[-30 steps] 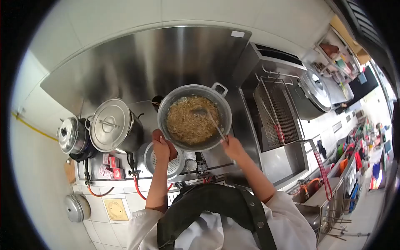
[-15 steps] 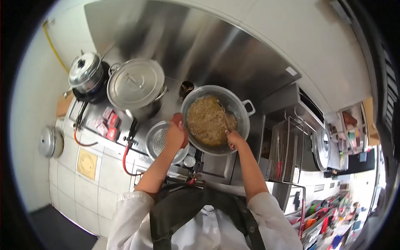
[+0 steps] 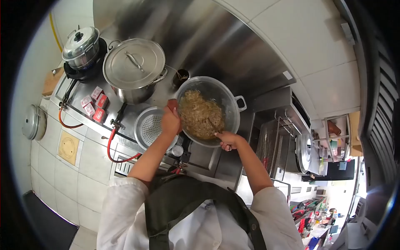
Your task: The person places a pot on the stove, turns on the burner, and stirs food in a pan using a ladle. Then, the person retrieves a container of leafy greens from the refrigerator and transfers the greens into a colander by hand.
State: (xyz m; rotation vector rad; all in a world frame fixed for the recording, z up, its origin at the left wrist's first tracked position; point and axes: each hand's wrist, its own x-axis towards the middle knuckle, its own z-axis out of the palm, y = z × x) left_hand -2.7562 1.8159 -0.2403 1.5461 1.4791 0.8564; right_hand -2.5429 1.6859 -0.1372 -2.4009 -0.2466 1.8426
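Both hands work at a wide metal pan (image 3: 228,98) in the middle of the frame.
From here I see the left hand (image 3: 170,121) gripping a reddish-brown pad (image 3: 172,104) against the pan's left rim, while the right hand (image 3: 228,140) is closed round a utensil (image 3: 214,128) dipping into the brown food (image 3: 198,112); a perforated strainer (image 3: 149,130) sits just below left, and a big lidded pot (image 3: 133,64) stands upper left.
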